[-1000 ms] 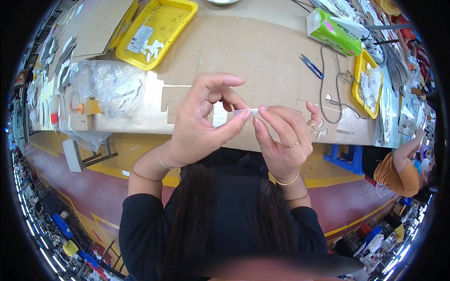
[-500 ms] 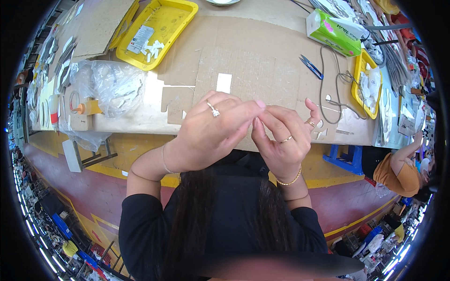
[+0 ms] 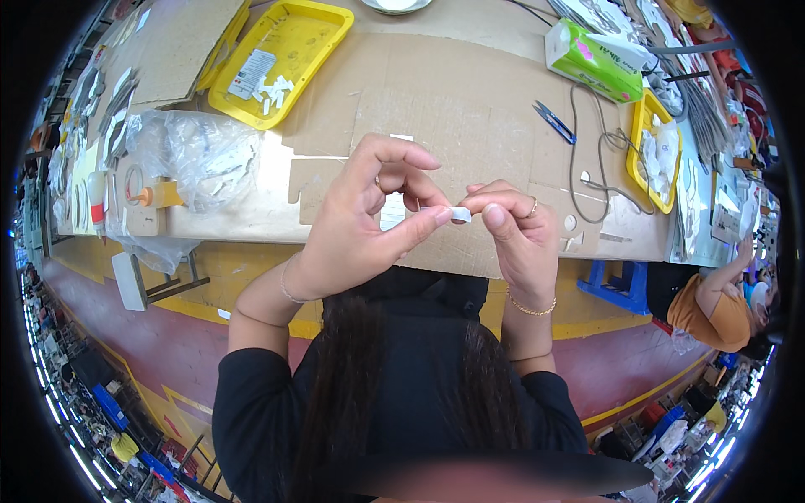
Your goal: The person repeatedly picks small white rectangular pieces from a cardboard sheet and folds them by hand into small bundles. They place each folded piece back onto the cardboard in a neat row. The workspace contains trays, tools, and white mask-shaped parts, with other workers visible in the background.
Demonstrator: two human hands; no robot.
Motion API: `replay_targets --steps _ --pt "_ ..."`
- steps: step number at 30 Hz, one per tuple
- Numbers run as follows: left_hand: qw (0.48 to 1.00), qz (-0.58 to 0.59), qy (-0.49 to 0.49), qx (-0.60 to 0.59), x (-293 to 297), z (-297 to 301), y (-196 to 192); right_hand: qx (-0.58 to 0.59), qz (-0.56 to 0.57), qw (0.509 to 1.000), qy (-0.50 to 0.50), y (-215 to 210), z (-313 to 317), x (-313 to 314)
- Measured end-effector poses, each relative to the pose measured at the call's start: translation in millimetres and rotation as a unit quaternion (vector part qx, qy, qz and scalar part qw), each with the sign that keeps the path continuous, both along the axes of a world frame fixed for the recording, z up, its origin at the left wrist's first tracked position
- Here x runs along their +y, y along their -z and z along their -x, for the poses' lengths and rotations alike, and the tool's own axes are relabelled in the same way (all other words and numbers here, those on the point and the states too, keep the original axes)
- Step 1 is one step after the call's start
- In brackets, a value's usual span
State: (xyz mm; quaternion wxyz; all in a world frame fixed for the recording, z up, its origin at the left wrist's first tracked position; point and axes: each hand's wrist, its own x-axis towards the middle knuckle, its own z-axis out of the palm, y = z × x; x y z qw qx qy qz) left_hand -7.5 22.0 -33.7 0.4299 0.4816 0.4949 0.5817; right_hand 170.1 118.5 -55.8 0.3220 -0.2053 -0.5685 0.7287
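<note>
In the head view, your left hand (image 3: 360, 226) and right hand (image 3: 516, 235) met in front of you, above the near edge of the cardboard-covered surface (image 3: 470, 92). Between them you held a small white piece (image 3: 460, 215): your left fingers (image 3: 432, 220) pinched one end of it and your right fingers (image 3: 495, 216) pinched the other, all narrowed tight around it. Half a second earlier your hands were folded closer over each other and the piece was hidden; by this moment the left hand had opened upward, index arched, and the piece showed clear between the fingertips. A white slip (image 3: 392, 210) lay on the cardboard just behind your left hand.

Farther back on the surface sat a yellow tray (image 3: 323, 25) with white scraps, a crumpled clear plastic bag (image 3: 201, 155) to your left, blue snips (image 3: 553, 121), a green packet (image 3: 591, 63) and a second yellow tray (image 3: 641, 126) to your right. Another person in an orange top (image 3: 713, 306) worked at the right edge.
</note>
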Motion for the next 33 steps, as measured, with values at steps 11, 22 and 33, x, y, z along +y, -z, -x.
replay_targets --steps 11,22,33 --pt "0.986 -0.061 0.009 0.157 -4 -1 -10 -0.044 -0.081 0.995 -0.029 -7 -3 1" --pt "0.971 -0.122 0.048 0.198 -12 1 -17 -0.069 -0.228 0.971 0.037 -17 -4 -10" --pt "0.978 -0.106 0.057 0.168 -12 4 -18 -0.074 -0.233 0.969 0.038 -21 -2 -12"
